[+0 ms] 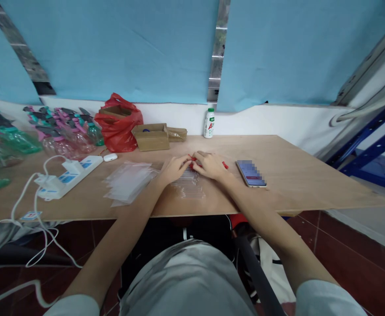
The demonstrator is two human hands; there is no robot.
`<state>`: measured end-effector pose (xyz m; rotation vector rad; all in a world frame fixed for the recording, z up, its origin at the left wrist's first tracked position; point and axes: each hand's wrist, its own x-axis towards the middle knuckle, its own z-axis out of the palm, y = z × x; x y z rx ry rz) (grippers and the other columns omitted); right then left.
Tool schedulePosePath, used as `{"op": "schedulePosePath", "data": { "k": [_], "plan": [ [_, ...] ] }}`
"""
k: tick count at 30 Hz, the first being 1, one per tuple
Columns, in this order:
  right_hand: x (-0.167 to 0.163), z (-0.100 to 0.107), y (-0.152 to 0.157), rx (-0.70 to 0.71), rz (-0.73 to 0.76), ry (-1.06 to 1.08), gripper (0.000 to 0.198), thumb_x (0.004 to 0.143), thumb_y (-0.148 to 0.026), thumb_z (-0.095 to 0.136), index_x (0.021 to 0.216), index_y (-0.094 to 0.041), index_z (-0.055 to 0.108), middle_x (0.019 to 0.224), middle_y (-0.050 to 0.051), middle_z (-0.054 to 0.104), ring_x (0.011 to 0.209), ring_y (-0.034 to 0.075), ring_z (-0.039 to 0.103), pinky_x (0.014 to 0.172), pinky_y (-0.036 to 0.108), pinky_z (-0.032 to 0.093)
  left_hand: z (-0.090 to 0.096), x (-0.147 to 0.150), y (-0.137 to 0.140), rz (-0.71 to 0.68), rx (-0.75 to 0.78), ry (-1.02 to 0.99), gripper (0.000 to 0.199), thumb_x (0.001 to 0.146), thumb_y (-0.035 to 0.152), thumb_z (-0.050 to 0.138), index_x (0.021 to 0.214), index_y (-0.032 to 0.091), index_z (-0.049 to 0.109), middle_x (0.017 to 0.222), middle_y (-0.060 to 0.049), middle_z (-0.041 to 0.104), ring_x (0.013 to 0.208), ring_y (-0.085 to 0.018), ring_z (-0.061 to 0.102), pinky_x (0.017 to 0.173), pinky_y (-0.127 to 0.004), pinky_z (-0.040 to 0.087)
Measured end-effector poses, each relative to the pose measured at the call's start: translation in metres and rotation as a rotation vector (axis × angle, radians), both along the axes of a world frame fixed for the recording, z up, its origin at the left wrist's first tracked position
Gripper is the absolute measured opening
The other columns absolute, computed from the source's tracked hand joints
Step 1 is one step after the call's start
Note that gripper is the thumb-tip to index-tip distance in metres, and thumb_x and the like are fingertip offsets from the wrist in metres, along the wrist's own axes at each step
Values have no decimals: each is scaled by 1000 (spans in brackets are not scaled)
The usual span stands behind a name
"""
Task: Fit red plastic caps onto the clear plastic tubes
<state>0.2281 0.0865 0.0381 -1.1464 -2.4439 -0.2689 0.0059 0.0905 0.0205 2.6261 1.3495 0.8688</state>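
Note:
My left hand [174,169] and my right hand [210,165] meet over the middle of the wooden table [294,184]. Between their fingertips is a small red object [192,161]; both hands pinch it, and what it is stays too small to tell. A bit of red [225,165] pokes out to the right of my right hand. Under the hands lies a clear ribbed plastic piece [190,184]. A pile of clear plastic bags [128,182] lies just left of my left hand.
A phone [251,172] lies right of my right hand. At the back stand a white bottle [208,123], cardboard boxes [150,136] and a red bag [120,125]. Spray bottles [64,127] crowd the far left, beside a power strip [69,175] with white cables.

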Motion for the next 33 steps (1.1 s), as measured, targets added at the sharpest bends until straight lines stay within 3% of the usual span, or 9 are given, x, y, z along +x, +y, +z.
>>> {"op": "schedulePosePath", "data": {
  "k": [7, 23, 29, 33],
  "plan": [
    [-5, 4, -5, -49, -49, -17, 34, 108, -40, 49, 121, -17, 71, 115, 13, 78, 88, 25, 67, 74, 33, 33, 0, 1, -4, 41, 7, 67, 34, 112, 44, 44, 121, 28, 73, 102, -5, 82, 93, -26, 75, 79, -35, 48],
    [-14, 0, -4, 7, -38, -48, 31, 102, -27, 46, 109, -13, 72, 105, 15, 76, 80, 24, 62, 72, 36, 31, 0, 2, -2, -3, 39, 137, 43, 113, 44, 38, 124, 28, 76, 106, -8, 82, 95, -27, 75, 81, -35, 49],
    [-11, -4, 1, 21, 10, 0, 26, 100, -24, 47, 104, -15, 71, 101, 13, 75, 79, 23, 61, 72, 36, 32, 0, 1, -2, -26, 33, 121, 43, 114, 44, 37, 122, 27, 76, 106, -7, 82, 95, -26, 76, 80, -34, 48],
    [-3, -7, 5, 18, 125, 109, 23, 102, -24, 46, 103, -17, 68, 98, 11, 73, 81, 22, 60, 76, 34, 37, -1, 0, -2, -25, 42, 55, 43, 114, 47, 38, 119, 27, 76, 108, -6, 83, 96, -25, 75, 80, -33, 48]
  ]
}}
